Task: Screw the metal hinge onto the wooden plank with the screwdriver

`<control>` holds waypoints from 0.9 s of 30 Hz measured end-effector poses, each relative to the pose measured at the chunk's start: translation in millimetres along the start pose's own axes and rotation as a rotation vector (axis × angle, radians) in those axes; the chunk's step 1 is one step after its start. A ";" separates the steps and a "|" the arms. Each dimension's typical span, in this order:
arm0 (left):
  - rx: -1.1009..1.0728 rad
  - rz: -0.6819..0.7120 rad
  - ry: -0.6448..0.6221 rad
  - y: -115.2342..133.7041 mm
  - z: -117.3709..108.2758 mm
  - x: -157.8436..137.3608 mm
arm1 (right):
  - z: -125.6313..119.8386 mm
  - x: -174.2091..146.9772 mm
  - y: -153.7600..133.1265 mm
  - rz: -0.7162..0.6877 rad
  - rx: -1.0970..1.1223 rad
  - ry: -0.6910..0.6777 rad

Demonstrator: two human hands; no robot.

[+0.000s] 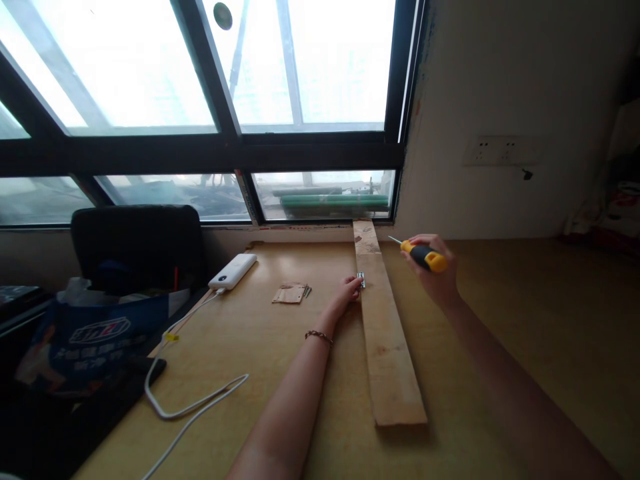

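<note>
A long wooden board (387,333) lies on the table, running from near me toward the window. At its left edge my left hand (351,288) is closed on a small metal plate (361,280) that looks like a hinge, pressed against the board. To the right of the board, raised above the table, my right hand (440,260) is wrapped round a yellow and black screwdriver (424,256). Its thin shaft points left toward the board, with the tip apart from the wood. Left of my left hand lie a small thin brown piece (290,293) and several screws (307,291).
A white power bank (233,271) with a white cable (200,400) lies on the table's left side. Beyond the left edge stand a black chair (135,243) and a blue bag (95,340). The window (320,153) and a wall socket (500,151) are behind the table (280,360).
</note>
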State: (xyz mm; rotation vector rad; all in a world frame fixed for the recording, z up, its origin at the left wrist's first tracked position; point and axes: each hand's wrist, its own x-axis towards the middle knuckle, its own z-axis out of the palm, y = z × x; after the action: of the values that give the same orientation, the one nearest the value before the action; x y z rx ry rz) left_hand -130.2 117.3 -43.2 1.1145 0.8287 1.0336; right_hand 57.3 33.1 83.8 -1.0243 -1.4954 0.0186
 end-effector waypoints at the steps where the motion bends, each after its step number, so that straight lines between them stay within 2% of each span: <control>1: 0.004 -0.005 0.020 -0.1 0.5 0.4 | -9.1 -11.8 9.9 -0.103 -0.150 -0.090; 4: 0.015 -0.011 0.055 0.0 2.1 1.5 | -34.1 -51.6 45.4 -0.333 -0.522 -0.432; 7: 0.015 -0.008 0.031 0.4 2.8 2.0 | -50.4 -83.6 76.0 -0.504 -0.674 -0.657; 12: -0.001 -0.011 0.011 0.8 2.6 1.7 | -57.6 -97.5 90.5 -0.610 -0.702 -0.796; 19: -0.007 0.004 -0.002 1.9 2.8 1.3 | -62.4 -87.6 79.6 -0.558 -0.657 -0.966; 23: -0.013 0.006 0.019 2.3 3.9 1.3 | -72.1 -78.1 75.6 -0.481 -0.613 -1.002; 25: -0.016 0.005 0.040 2.7 4.4 1.0 | -70.6 -68.9 69.3 -0.425 -0.568 -0.892; 27: -0.018 0.003 0.044 3.1 4.8 0.6 | -57.6 -59.3 58.9 -0.332 -0.484 -0.689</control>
State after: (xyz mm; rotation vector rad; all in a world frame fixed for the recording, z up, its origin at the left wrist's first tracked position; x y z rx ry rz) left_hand -126.3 116.7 -39.0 1.0814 0.8519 1.0694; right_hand 128.1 2.8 17.6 -1.2004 -2.3657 -0.2619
